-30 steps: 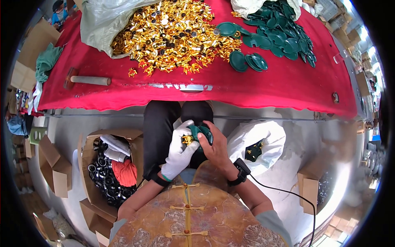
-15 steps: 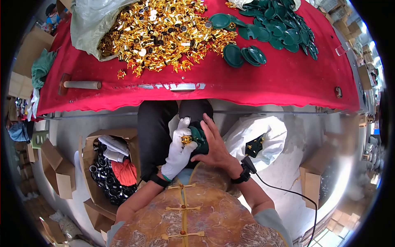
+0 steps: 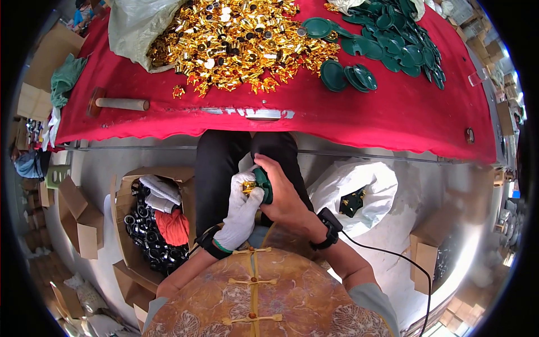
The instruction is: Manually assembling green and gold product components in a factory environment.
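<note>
My left hand (image 3: 239,210), in a white knitted glove, is closed round a small shiny gold part (image 3: 247,187). Against that part sits a dark green plastic disc (image 3: 263,182), its face turned to the right. My bare right hand (image 3: 284,196) is pressed over the disc from the right, fingers together and palm against it. Both hands meet above my lap, short of the table edge. How the gold part and disc join is hidden between the hands.
On the red-covered table (image 3: 337,123) lie a heap of gold parts (image 3: 236,48), a pile of green discs (image 3: 387,39) and a hammer (image 3: 122,104). A carton (image 3: 126,236) of black rings stands left, a white sack (image 3: 382,194) right. A cable (image 3: 393,258) trails from my right wrist.
My right hand has turned and closed in over the green disc, its fingers no longer spread. The disc now stands more on edge, and my left hand has shifted slightly with the gold part.
</note>
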A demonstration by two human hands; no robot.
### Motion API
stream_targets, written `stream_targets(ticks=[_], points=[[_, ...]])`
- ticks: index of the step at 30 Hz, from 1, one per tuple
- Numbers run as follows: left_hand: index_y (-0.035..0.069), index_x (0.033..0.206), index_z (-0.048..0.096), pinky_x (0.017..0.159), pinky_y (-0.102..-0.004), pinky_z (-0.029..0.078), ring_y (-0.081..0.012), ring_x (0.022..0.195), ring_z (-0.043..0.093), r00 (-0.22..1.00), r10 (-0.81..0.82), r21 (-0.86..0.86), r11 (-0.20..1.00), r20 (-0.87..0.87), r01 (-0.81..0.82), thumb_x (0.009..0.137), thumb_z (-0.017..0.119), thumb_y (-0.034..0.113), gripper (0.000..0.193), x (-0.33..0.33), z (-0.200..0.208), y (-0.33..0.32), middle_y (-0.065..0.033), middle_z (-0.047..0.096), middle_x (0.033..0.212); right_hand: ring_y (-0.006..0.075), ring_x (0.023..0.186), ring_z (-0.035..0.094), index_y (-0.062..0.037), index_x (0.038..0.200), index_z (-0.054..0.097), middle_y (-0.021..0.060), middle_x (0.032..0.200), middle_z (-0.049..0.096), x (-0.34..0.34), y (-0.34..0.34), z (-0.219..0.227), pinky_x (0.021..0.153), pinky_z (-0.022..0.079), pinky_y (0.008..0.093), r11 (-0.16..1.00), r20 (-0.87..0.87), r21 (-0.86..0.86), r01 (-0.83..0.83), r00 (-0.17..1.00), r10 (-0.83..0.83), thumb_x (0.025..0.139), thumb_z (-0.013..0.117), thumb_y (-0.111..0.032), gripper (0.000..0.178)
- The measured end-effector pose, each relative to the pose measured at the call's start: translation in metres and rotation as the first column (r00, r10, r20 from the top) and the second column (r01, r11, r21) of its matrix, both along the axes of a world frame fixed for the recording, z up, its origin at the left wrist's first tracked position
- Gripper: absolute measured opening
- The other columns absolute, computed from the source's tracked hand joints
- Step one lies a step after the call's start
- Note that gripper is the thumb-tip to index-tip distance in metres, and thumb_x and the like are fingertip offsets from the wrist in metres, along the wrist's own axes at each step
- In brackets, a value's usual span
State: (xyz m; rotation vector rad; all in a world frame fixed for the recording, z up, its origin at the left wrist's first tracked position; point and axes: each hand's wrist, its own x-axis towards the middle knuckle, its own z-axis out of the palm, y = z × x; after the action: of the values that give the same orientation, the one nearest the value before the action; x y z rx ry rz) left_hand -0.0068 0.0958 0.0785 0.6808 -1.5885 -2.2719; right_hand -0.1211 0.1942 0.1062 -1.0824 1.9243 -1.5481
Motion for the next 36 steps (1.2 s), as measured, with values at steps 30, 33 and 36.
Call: stream_targets(ticks=[30,33,36], points=[[0.005,0.138,0.051,0.103,-0.0296,0.047,-0.0127,0.118,0.058,0.968,0.037,0.473,0.877,-0.246,0.086,0.097,0.061,0.003,0.042,0.014,0.005,-0.022,-0.0052,0.059,0.128,0.0276,0.099,0.061,-0.0001,0.118,0.058,0.0163,0.11,0.058,0.004,-0.019,0.007,0.091,0.048,0.035,0.968,-0.037,-0.244,0.067,0.996,-0.078,0.072,0.077,-0.007,0.05],[0.005,0.138,0.051,0.098,-0.0291,0.049,-0.012,0.115,0.059,0.981,-0.091,0.149,0.982,-0.171,0.117,0.095,0.067,0.003,0.046,0.014,0.028,-0.039,-0.0048,0.06,0.124,0.0229,0.099,0.058,-0.0007,0.116,0.058,0.0125,0.109,0.056,-0.004,-0.01,0.014,0.09,0.047,0.0322,0.972,0.116,-0.233,-0.012,0.992,0.04,0.072,0.074,-0.007,0.047],[0.004,0.133,0.052,0.082,-0.0258,0.052,-0.0086,0.095,0.061,0.962,-0.273,-0.106,0.957,-0.015,0.27,0.094,0.072,0.009,0.045,0.026,0.046,-0.058,-0.0025,0.062,0.106,0.0214,0.104,0.057,-0.0017,0.117,0.06,0.0133,0.113,0.056,-0.005,0.003,0.019,0.093,0.045,0.0328,0.981,0.135,-0.181,-0.064,0.987,0.089,0.073,0.075,-0.013,0.048]])
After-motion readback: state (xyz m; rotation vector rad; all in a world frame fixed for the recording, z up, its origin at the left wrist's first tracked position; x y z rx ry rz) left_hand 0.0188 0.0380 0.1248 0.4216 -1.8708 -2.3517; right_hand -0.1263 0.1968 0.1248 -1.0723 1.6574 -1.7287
